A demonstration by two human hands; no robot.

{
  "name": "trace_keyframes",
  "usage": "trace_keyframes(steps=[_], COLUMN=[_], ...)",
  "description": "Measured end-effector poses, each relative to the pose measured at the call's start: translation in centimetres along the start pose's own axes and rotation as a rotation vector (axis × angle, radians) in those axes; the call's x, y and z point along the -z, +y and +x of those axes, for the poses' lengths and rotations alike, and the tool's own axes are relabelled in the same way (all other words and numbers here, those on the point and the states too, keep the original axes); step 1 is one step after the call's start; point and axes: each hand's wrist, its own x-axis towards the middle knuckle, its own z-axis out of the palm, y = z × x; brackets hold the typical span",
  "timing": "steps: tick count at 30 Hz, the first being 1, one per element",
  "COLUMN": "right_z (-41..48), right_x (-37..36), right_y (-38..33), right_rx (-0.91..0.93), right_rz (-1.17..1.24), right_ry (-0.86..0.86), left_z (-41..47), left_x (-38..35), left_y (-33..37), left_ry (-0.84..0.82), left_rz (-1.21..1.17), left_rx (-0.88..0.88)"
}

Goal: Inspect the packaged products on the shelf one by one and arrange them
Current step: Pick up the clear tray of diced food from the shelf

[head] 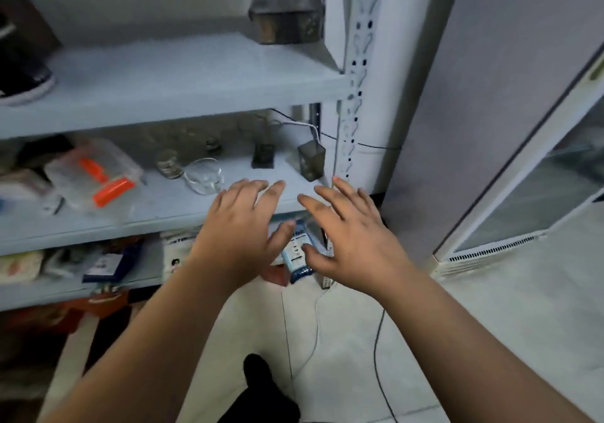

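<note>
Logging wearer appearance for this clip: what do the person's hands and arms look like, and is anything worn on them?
Both the left hand and right hand are bare: no gloves, rings, watch or bracelet show. The left forearm and right forearm are uncovered to the frame edge, no sleeve in view.

**A:** ok so what are the hands actually doing here, anyone?

**B:** both stretched out in front, palms down. the left hand (pixel 242 233) has its fingers fanned out and pretty much straight, with the left thumb (pixel 281 234) stuck out toward the other hand. the right hand (pixel 353 239) is basically the mirror of it, with the right thumb (pixel 313 255) pointing back at the left.

**A:** touching each other?

**B:** nope, near but apart, small gap between the thumbs.

**A:** and the arms?

**B:** bare. the left forearm (pixel 157 331) comes in from the lower left and the right forearm (pixel 464 334) from the lower right, closing in toward the wrists. there's a dark-clothed leg (pixel 261 396) showing below, between the arms.
</note>
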Motion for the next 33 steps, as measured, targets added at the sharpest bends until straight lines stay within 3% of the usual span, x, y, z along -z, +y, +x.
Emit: trace_keyframes(steps=[10,16,21,27,33], right_z=[16.8,23.9,27.6,32.1,36.6], right_x=[-1.0,-1.1,-0.4,2.0,2.5], right_y=[-4.4,-5.6,-4.6,0.8,5.8], right_rx=[0.132,0.125,0.116,-0.081,-0.196], right_rz=[-0.090,-0.066,-0.064,-0.023,0.013], right_ry=[-0.010,0.098,0.097,-0.006,-0.165], left_z=[7.8,12.5,16.6,21.0,27.6], left_x=[3.2,4.7,5.5,6.0,5.3], left_y=[-12.5,-18.3,-20.3,-20.1,-19.0], left_ry=[0.177,0.312,0.174,-0.097,-0.252], left_rz=[-0.067,-0.061,-0.045,-0.064,-0.042], left_rx=[0.017,-0.042,-0.011,0.066,0.129])
